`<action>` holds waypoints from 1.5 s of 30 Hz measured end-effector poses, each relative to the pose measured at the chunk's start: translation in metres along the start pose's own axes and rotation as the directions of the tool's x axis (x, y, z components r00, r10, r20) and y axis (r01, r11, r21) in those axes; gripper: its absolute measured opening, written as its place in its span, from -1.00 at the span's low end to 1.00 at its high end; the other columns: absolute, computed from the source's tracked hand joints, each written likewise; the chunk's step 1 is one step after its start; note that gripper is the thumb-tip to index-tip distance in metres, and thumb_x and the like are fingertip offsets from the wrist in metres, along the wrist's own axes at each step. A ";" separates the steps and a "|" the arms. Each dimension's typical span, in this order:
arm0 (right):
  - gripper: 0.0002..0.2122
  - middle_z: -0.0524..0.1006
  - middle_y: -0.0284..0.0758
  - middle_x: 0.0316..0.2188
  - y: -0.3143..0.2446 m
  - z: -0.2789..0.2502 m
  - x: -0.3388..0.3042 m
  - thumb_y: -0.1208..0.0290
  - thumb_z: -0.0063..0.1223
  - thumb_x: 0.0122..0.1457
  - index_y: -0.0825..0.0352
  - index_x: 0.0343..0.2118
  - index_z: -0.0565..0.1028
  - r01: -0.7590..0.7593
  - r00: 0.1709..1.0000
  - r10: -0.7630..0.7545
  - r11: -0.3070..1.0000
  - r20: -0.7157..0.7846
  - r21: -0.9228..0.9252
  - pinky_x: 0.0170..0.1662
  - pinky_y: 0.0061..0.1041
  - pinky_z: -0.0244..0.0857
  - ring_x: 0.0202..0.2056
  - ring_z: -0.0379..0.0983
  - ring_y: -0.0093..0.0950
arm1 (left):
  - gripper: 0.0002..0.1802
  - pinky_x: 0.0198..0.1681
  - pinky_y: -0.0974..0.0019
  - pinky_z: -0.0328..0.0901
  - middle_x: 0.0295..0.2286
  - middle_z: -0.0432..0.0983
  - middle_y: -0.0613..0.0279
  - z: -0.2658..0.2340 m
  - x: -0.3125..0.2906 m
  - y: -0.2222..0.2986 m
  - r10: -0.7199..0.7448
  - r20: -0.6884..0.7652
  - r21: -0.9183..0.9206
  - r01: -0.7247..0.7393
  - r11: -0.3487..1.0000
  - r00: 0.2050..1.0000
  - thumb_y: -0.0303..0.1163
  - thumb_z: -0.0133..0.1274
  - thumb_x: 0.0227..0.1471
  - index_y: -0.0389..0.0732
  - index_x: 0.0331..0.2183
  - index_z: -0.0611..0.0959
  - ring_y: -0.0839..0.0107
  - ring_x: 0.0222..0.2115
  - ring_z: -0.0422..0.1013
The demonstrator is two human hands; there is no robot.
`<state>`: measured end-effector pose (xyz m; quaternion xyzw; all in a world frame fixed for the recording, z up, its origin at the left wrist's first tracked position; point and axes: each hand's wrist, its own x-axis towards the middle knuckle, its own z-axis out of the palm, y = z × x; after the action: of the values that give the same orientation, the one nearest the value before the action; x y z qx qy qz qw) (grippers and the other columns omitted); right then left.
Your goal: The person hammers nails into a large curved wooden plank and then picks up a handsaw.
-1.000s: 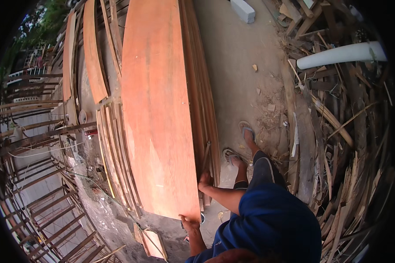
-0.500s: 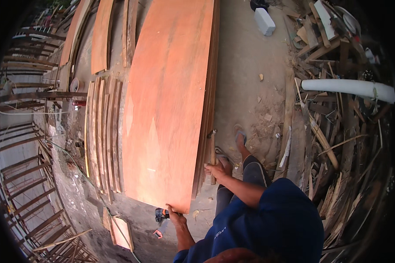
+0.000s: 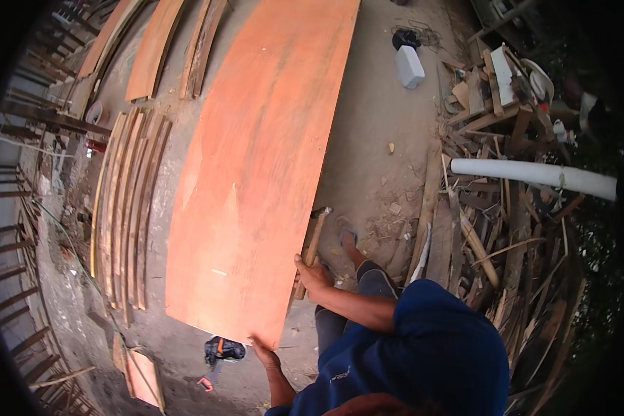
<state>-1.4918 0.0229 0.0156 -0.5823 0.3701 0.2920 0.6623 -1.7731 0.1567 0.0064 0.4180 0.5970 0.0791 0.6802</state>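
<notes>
A long reddish plywood sheet (image 3: 249, 187) stretches away in front of me. At its near end, by the right corner, my left hand (image 3: 266, 357) is closed on the edge, thumb on top and the other fingers hidden below. My right hand (image 3: 316, 280) is wrapped around the wooden handle of a hammer (image 3: 315, 239), its head pointing away from me. The thumb side of that hand meets the sheet's right edge. Just past the near end, beside my left hand, lie a black bag (image 3: 230, 349) and a saw with a red-orange handle (image 3: 205, 383).
Several long wooden strips (image 3: 128, 215) lie left of the sheet, with more boards (image 3: 156, 52) beyond. A white block (image 3: 410, 68) sits at the far right. Scrap wood (image 3: 513, 236) and a white pipe (image 3: 534, 173) line the right side. A small board (image 3: 143, 378) lies near left.
The sheet looks raised and shifted left in view. My right hand, with the hammer, has come against its right edge. More of the black bag shows. The view has also shifted.
</notes>
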 end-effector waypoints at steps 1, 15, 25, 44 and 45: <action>-0.67 0.47 -0.36 -0.53 -0.007 0.000 -0.004 0.14 0.21 0.22 0.25 -0.19 0.35 -0.033 0.999 0.032 0.998 0.024 0.045 -0.56 -0.45 0.40 -0.58 0.42 -0.51 | 0.02 0.36 0.14 -0.11 0.32 0.01 0.09 -0.001 0.001 -0.007 0.012 0.002 0.021 -0.012 1.000 1.000 0.33 -0.18 0.20 -0.30 0.33 0.07 0.22 0.31 0.01; -0.62 0.45 -0.37 -0.46 -0.024 -0.011 -0.001 -0.02 0.09 0.26 0.27 -0.27 0.40 -0.239 0.962 0.232 0.970 0.140 0.034 -0.32 -0.28 0.53 -0.41 0.52 -0.40 | -0.20 0.14 0.10 0.20 0.06 0.33 -0.04 -0.024 -0.027 -0.073 0.365 0.213 0.216 -0.408 0.887 0.906 0.17 -0.14 0.26 -0.40 0.16 0.31 0.17 0.07 0.29; -0.64 0.43 -0.41 -0.49 -0.020 -0.013 0.007 0.02 0.08 0.28 0.27 -0.33 0.40 -0.285 0.957 0.282 0.958 0.061 0.040 -0.41 -0.39 0.47 -0.49 0.45 -0.49 | -0.38 0.17 0.10 0.12 0.05 0.34 -0.13 0.011 -0.059 -0.071 0.468 0.145 0.340 -0.488 0.804 0.872 -0.11 0.06 0.15 -0.45 0.04 0.46 0.05 0.07 0.29; -0.65 0.54 -0.26 -0.33 -0.062 -0.049 0.000 0.11 0.18 0.24 0.28 -0.14 0.40 -0.416 0.900 0.409 0.909 0.152 0.017 -0.37 -0.31 0.53 -0.38 0.57 -0.37 | -0.65 -0.05 0.30 0.29 -0.19 0.56 0.20 0.036 -0.034 -0.063 0.344 -0.080 0.196 -0.323 0.926 0.936 -0.55 0.23 0.05 -0.34 -0.09 0.58 0.39 -0.19 0.43; -0.68 0.54 -0.27 -0.36 -0.074 -0.058 -0.004 0.15 0.19 0.23 0.26 -0.14 0.41 -0.482 0.865 0.480 0.876 0.148 -0.023 -0.40 -0.34 0.53 -0.41 0.56 -0.41 | -0.64 -0.03 0.30 0.29 -0.19 0.56 0.18 0.038 -0.034 -0.064 0.325 -0.079 0.162 -0.309 0.937 0.943 -0.55 0.22 0.05 -0.35 -0.07 0.58 0.38 -0.19 0.44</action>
<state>-1.4420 -0.0458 0.0573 -0.4433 0.4549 0.4880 0.5987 -1.7738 0.0770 -0.0128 0.5532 0.5606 0.1651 0.5937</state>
